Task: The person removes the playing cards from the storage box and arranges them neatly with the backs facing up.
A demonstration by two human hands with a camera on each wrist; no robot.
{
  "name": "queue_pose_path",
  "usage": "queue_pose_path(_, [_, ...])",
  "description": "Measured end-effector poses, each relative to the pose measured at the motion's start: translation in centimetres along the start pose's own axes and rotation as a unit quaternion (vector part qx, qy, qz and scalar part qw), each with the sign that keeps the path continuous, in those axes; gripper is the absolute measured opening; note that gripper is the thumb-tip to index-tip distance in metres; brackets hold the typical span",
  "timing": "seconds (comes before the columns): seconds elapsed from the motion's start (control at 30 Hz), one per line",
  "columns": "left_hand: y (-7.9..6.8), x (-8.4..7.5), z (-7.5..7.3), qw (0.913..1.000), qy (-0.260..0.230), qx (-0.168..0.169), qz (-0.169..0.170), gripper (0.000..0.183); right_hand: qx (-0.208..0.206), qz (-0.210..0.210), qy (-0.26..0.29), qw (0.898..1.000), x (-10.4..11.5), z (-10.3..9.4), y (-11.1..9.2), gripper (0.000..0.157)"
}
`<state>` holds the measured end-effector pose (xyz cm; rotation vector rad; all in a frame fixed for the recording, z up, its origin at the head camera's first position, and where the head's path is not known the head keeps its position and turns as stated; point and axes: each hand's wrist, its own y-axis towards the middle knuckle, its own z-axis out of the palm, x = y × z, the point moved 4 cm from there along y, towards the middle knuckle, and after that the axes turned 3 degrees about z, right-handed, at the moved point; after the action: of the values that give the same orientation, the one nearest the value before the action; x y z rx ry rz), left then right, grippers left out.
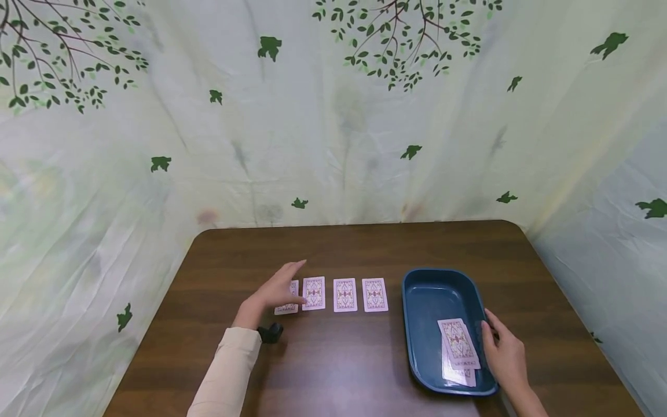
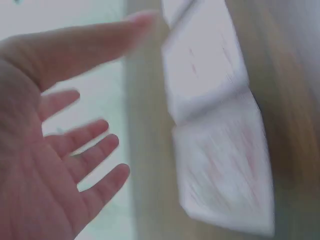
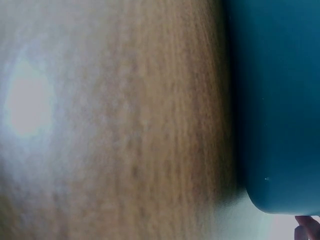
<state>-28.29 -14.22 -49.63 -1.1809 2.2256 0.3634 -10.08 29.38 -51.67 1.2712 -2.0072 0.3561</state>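
Note:
Several playing cards lie in a row on the table, patterned backs up. My left hand point(image 1: 278, 289) is over the leftmost card point(image 1: 288, 308), partly hiding it, with thumb and fingers spread apart. Beside it are the second card point(image 1: 314, 293), another card point(image 1: 345, 295) and the rightmost card point(image 1: 375, 295). The left wrist view shows the left palm point(image 2: 40, 165) with nothing in it and blurred cards point(image 2: 225, 160) alongside. My right hand point(image 1: 505, 350) holds the right rim of a blue tray point(image 1: 432, 289), thumb over the edge. Overlapping cards point(image 1: 460, 344) lie inside the tray.
The brown wooden table point(image 1: 333, 249) has rounded far corners and reaches a pale curtain point(image 1: 333, 145) printed with leaves. A dark strap device point(image 1: 271, 333) sits at the left wrist. In the right wrist view, the tray's outer wall point(image 3: 280, 110) stands beside glossy wood.

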Motion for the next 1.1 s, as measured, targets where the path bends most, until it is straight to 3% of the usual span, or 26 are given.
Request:
queue_pose_path(0.07, [0.6, -2.4, 0.1, 1.0000, -0.001, -0.008, 0.005, 0.080, 0.000, 0.002, 0.000, 1.000, 0.0, -0.1, 0.0, 0.037])
queue_pose_path(0.17, [1.6, -6.0, 0.9, 0.9989, 0.003, 0.003, 0.048, 0.068, -0.001, -0.003, 0.000, 1.000, 0.1, -0.1, 0.0, 0.037])
queue_pose_path(0.3, [3.0, -10.1, 3.0, 0.9930, 0.012, 0.035, 0.113, 0.065, -0.011, -0.012, 0.006, 1.000, 0.1, -0.2, 0.0, 0.036])
queue_pose_path(0.4, [3.8, -12.3, 5.0, 0.9888, 0.031, 0.050, 0.137, 0.067, -0.015, -0.014, 0.006, 1.000, 0.0, -0.2, 0.0, 0.035])
queue_pose_path(0.6, [4.6, -15.2, 8.3, 0.9848, 0.059, 0.044, 0.157, 0.068, -0.016, -0.021, 0.006, 1.000, 0.0, -0.1, -0.1, 0.035])
queue_pose_path(0.77, [5.0, -17.4, 10.1, 0.9809, 0.070, 0.055, 0.173, 0.068, -0.018, -0.025, 0.008, 0.999, -0.2, -0.1, 0.0, 0.035])
queue_pose_path(0.87, [5.3, -18.6, 11.0, 0.9768, 0.109, 0.057, 0.176, 0.068, -0.019, -0.025, 0.011, 0.999, -0.2, -0.2, 0.1, 0.035])
queue_pose_path(1.0, [5.7, -19.9, 12.1, 0.9647, 0.186, 0.049, 0.180, 0.069, -0.020, -0.026, 0.013, 0.999, -0.2, -0.2, 0.1, 0.035])
queue_pose_path(1.1, [5.8, -20.8, 12.9, 0.9584, 0.210, 0.052, 0.186, 0.069, -0.020, -0.026, 0.012, 0.999, -0.1, -0.1, 0.0, 0.035])
